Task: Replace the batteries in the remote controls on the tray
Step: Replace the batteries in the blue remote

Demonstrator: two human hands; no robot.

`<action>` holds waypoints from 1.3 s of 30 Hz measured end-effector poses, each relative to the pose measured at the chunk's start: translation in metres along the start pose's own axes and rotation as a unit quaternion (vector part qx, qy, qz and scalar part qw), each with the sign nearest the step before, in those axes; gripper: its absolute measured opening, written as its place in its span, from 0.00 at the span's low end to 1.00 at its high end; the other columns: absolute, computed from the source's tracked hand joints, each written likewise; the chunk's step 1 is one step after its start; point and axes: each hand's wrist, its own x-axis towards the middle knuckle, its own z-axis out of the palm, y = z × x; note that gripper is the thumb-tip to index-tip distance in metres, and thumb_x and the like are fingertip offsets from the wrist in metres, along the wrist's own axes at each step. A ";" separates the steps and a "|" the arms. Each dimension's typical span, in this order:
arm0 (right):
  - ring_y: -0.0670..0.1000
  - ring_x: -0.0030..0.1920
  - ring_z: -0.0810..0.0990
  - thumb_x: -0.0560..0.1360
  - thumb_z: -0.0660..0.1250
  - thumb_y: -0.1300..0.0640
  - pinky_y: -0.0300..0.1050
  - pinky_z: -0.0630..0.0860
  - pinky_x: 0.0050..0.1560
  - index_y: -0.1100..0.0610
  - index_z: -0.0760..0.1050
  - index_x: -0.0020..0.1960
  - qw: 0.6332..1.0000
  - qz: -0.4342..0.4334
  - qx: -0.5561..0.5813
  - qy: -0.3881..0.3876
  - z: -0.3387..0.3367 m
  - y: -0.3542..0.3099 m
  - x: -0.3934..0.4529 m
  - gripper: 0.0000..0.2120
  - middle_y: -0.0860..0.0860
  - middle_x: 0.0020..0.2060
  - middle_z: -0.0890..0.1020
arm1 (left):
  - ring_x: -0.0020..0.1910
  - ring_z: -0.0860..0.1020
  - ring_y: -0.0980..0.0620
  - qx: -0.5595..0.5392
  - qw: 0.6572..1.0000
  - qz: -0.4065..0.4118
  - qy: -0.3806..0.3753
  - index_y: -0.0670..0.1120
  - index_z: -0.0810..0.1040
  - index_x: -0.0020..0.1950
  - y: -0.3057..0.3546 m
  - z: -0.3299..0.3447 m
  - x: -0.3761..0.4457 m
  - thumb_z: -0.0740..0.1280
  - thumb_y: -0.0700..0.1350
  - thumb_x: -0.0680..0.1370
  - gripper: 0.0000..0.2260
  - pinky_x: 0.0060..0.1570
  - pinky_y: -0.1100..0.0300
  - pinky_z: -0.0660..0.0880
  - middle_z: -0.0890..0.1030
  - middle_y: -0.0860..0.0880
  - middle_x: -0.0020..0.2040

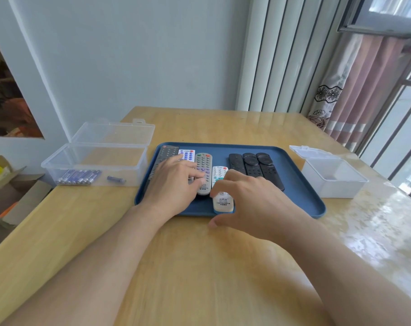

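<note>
Evidently you are at the start: all remotes (204, 172) lie face-up on the tray (301, 196), batteries (78, 177) boxed at left, your left hand (174, 184) and right hand (249, 198) loose-fingered, grasping nothing.

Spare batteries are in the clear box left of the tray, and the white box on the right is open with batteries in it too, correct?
Not quite. The head view shows the white box open but holding no batteries. The batteries do lie in the clear box left of the tray.
</note>
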 end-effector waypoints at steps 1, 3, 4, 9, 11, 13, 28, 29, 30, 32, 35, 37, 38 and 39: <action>0.52 0.45 0.77 0.70 0.69 0.30 0.46 0.70 0.40 0.40 0.72 0.61 1.000 0.003 0.002 -0.001 0.000 0.000 0.001 0.24 0.43 0.55 0.72 | 0.76 0.64 0.52 0.000 1.000 -0.001 0.000 0.55 0.85 0.60 0.000 0.000 0.000 0.70 0.52 0.80 0.10 0.77 0.51 0.58 0.79 0.55 0.68; 0.53 0.46 0.77 0.72 0.69 0.34 0.46 0.71 0.41 0.41 0.73 0.61 1.000 0.009 0.020 -0.004 -0.001 0.000 0.001 0.21 0.43 0.55 0.71 | 0.76 0.64 0.51 -0.001 1.000 -0.001 0.001 0.55 0.85 0.60 0.000 0.000 0.000 0.70 0.51 0.79 0.10 0.76 0.51 0.59 0.79 0.55 0.68; 0.53 0.47 0.77 0.73 0.69 0.36 0.46 0.72 0.41 0.41 0.73 0.61 1.000 0.008 0.030 -0.003 -0.001 0.000 0.000 0.19 0.43 0.55 0.70 | 0.76 0.65 0.51 -0.003 1.000 0.000 0.001 0.54 0.85 0.60 0.001 0.000 0.000 0.70 0.51 0.79 0.10 0.76 0.50 0.59 0.80 0.54 0.68; 0.52 0.48 0.77 0.74 0.69 0.39 0.44 0.71 0.41 0.40 0.75 0.60 0.998 0.003 0.057 0.021 -0.004 0.006 -0.003 0.15 0.42 0.53 0.71 | 0.76 0.65 0.52 -0.008 1.000 -0.003 0.003 0.53 0.85 0.60 0.004 -0.003 -0.002 0.71 0.51 0.79 0.11 0.76 0.52 0.58 0.80 0.54 0.67; 0.51 0.46 0.77 0.75 0.68 0.42 0.44 0.74 0.43 0.40 0.77 0.59 0.996 0.002 0.061 0.060 -0.009 0.011 -0.005 0.14 0.41 0.51 0.74 | 0.76 0.64 0.52 -0.009 1.000 -0.005 0.003 0.53 0.85 0.60 0.004 -0.003 -0.003 0.70 0.51 0.80 0.10 0.76 0.53 0.58 0.79 0.54 0.68; 0.51 0.42 0.77 0.74 0.67 0.46 0.44 0.73 0.41 0.42 0.78 0.58 0.992 0.004 0.045 0.118 -0.011 0.016 -0.006 0.12 0.41 0.48 0.76 | 0.76 0.64 0.53 -0.008 1.000 -0.005 0.004 0.53 0.85 0.60 0.004 -0.003 -0.003 0.70 0.50 0.80 0.10 0.76 0.55 0.58 0.79 0.55 0.68; 0.59 0.39 0.87 0.77 0.72 0.54 0.55 0.83 0.50 0.57 0.79 0.48 0.676 0.148 0.675 0.257 -0.019 0.007 0.001 0.07 0.53 0.46 0.86 | 0.55 0.81 0.54 -0.320 0.947 -0.018 0.032 0.51 0.85 0.52 0.039 -0.016 -0.015 0.61 0.61 0.81 0.18 0.59 0.54 0.74 0.85 0.54 0.49; 0.60 0.39 0.87 0.77 0.72 0.53 0.53 0.84 0.46 0.58 0.79 0.48 0.677 0.151 0.679 0.241 -0.017 0.005 0.003 0.07 0.54 0.47 0.86 | 0.54 0.81 0.53 -0.357 0.933 -0.024 0.035 0.50 0.84 0.52 0.042 -0.017 -0.016 0.61 0.61 0.81 0.18 0.58 0.54 0.74 0.85 0.52 0.49; 0.60 0.38 0.87 0.77 0.72 0.53 0.52 0.84 0.42 0.58 0.79 0.49 0.686 0.153 0.674 0.229 -0.016 0.003 0.004 0.09 0.54 0.46 0.86 | 0.54 0.81 0.52 -0.389 0.920 -0.029 0.044 0.50 0.83 0.54 0.045 -0.017 -0.016 0.61 0.59 0.82 0.16 0.57 0.54 0.74 0.85 0.50 0.51; 0.57 0.37 0.87 0.75 0.74 0.50 0.50 0.83 0.37 0.58 0.81 0.50 0.719 0.155 0.648 0.198 -0.012 0.001 0.004 0.11 0.53 0.44 0.87 | 0.55 0.82 0.55 -0.436 0.897 -0.041 0.059 0.49 0.81 0.59 0.048 -0.019 -0.016 0.61 0.51 0.85 0.11 0.58 0.58 0.75 0.85 0.51 0.54; 0.51 0.34 0.86 0.72 0.76 0.45 0.47 0.81 0.32 0.52 0.84 0.43 0.817 0.156 0.530 0.163 -0.005 -0.002 0.004 0.11 0.47 0.35 0.86 | 0.54 0.84 0.50 -0.503 0.862 -0.061 0.036 0.46 0.80 0.61 0.050 -0.020 -0.017 0.59 0.47 0.85 0.11 0.56 0.54 0.78 0.86 0.46 0.53; 0.46 0.31 0.83 0.72 0.76 0.44 0.47 0.80 0.34 0.48 0.84 0.39 0.870 0.150 0.425 0.198 0.002 -0.003 0.005 0.09 0.42 0.31 0.83 | 0.49 0.84 0.49 -0.514 0.855 -0.063 0.026 0.45 0.80 0.59 0.051 -0.019 -0.018 0.59 0.47 0.86 0.11 0.50 0.53 0.78 0.86 0.46 0.49; 0.46 0.30 0.81 0.72 0.76 0.45 0.46 0.78 0.34 0.46 0.84 0.40 0.879 0.140 0.390 0.236 0.005 -0.003 0.006 0.06 0.41 0.31 0.83 | 0.45 0.83 0.50 -0.516 0.854 -0.065 0.028 0.45 0.80 0.58 0.052 -0.019 -0.019 0.59 0.47 0.86 0.11 0.47 0.54 0.78 0.86 0.48 0.46; 0.46 0.30 0.79 0.72 0.77 0.47 0.45 0.77 0.34 0.45 0.84 0.41 0.878 0.122 0.369 0.279 0.007 -0.002 0.006 0.04 0.41 0.31 0.82 | 0.43 0.83 0.50 -0.522 0.849 -0.070 0.027 0.45 0.80 0.58 0.053 -0.018 -0.019 0.59 0.46 0.86 0.11 0.44 0.56 0.79 0.86 0.49 0.45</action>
